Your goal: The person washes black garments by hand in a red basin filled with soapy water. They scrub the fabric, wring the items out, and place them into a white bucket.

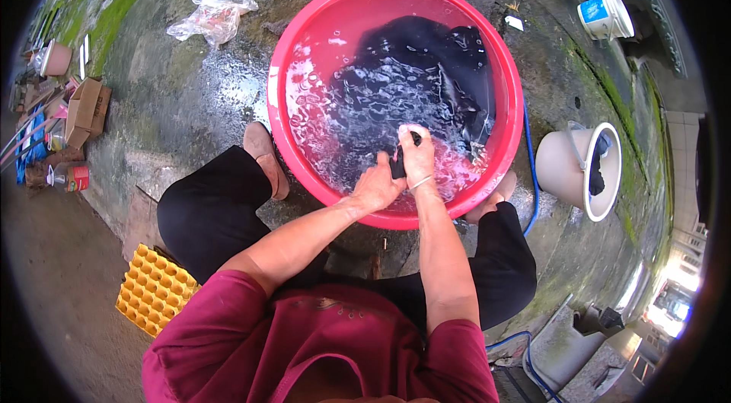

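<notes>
A large pink plastic basin (273, 77) stands before me, holding water and dark fabric (422, 40) that is mostly submerged. Over the near side of the basin, my right hand (418, 156) grips a small bunched piece of black cloth (397, 164). A pale bracelet circles that wrist. My left hand (374, 185) is just to its left, its fingers closed around the lower end of the same cloth. Ripples and bubbles cover the water around both hands. Whether the bunched cloth joins the submerged fabric is hidden.
Right of the basin, a beige bucket (562, 166) with dark cloth inside lies tilted beside a blue hose (531, 174). A white pail (606, 16) is farther off. At left are a clear plastic bag (214, 15), a cardboard box (85, 112) and a yellow egg tray (155, 291). The concrete floor is wet.
</notes>
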The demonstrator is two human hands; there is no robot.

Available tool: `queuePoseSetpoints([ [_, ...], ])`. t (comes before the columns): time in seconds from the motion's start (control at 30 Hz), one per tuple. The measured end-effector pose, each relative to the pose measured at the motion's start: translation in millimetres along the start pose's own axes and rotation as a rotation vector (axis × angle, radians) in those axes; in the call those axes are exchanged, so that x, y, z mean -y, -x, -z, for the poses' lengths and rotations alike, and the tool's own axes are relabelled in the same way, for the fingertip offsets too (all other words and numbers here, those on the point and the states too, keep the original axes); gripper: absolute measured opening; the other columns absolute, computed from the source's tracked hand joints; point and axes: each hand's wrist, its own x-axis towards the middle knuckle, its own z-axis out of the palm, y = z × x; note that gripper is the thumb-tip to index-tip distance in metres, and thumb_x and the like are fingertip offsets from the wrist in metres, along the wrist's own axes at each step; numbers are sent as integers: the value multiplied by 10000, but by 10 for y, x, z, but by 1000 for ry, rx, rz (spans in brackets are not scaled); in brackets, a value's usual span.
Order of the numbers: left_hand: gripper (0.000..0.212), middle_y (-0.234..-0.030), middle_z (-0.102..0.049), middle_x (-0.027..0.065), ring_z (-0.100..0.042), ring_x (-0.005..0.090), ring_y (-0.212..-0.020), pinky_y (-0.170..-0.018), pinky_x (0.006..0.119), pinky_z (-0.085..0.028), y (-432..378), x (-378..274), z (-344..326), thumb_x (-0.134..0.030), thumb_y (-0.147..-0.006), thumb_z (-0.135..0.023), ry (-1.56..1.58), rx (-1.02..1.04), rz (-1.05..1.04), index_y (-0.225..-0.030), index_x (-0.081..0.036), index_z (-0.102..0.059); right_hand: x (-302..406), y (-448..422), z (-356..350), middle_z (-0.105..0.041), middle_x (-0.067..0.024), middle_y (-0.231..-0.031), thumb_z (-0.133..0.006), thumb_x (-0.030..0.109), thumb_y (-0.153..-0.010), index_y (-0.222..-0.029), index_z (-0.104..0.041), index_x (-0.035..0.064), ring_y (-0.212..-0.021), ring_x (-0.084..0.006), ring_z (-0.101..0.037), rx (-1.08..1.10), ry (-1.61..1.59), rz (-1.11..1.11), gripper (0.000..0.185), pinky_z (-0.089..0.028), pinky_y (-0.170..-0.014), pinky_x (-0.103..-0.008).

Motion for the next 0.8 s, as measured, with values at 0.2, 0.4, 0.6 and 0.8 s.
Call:
queuePoseSetpoints([
  [0.2,248,-620,-466,6,-389,63,-428,-340,203,-255,85,-208,447,-309,-938,-577,1075,717,151,-954,-76,-491,798,287,560,-515,-106,-1356,-667,194,-907,-1380,-486,72,-1249,-176,-460,557,-159,417,521,-417,-1001,-314],
  [0.4,332,-736,-530,37,-458,76,-505,-399,213,-322,105,-201,440,-155,-838,-688,1020,744,36,-1064,-25,-483,1024,513,538,-646,-70,-1015,-563,156,-965,-1150,-635,-3,-920,-149,-597,359,210,407,254,-470,-848,-297],
  [0.6,1013,-1257,-448,280,-508,405,-1133,-972,446,-444,252,-185,339,-134,-673,-762,45,-12,-639,-1469,-12,-147,591,541,345,-315,-162,-1455,-445,349,-1012,-1473,-234,-2,-1329,-246,-335,323,-165,6,616,-279,-1095,-361],
  [0.8,506,-952,-621,232,-598,450,-889,-818,493,-495,200,-147,390,-213,-755,-691,31,25,-470,-1147,7,-458,721,643,424,-169,-154,-1567,-446,445,-1009,-1538,-96,47,-1401,-289,-267,437,-210,-92,749,-284,-1125,-410],
])
